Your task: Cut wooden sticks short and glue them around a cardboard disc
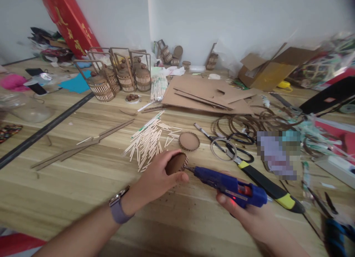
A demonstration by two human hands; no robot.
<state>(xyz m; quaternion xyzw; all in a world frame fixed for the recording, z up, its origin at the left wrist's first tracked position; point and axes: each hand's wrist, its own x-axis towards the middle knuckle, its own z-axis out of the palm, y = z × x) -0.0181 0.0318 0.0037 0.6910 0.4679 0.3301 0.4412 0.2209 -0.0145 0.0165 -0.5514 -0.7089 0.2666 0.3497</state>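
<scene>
My left hand [163, 177] is wrapped round a small round cardboard cup [175, 164] edged with light and dark strips, tilted on its side. In my right hand [245, 212] is a blue glue gun [222, 183], its red light lit and its nozzle at the cup's striped edge. Just behind the cup lies a round cardboard dish [189, 141] with a ridged rim. A loose pile of pale short sticks [148, 142] is spread left of the dish.
Finished small baskets [101, 85] with handles stand at the back left. Cardboard sheets [205, 94] lie behind the sticks. Scissors [244, 148], a yellow-black cutter [270, 185], brown hoops [235, 122] and pliers [332, 220] lie to the right. An open box [273, 70] stands behind.
</scene>
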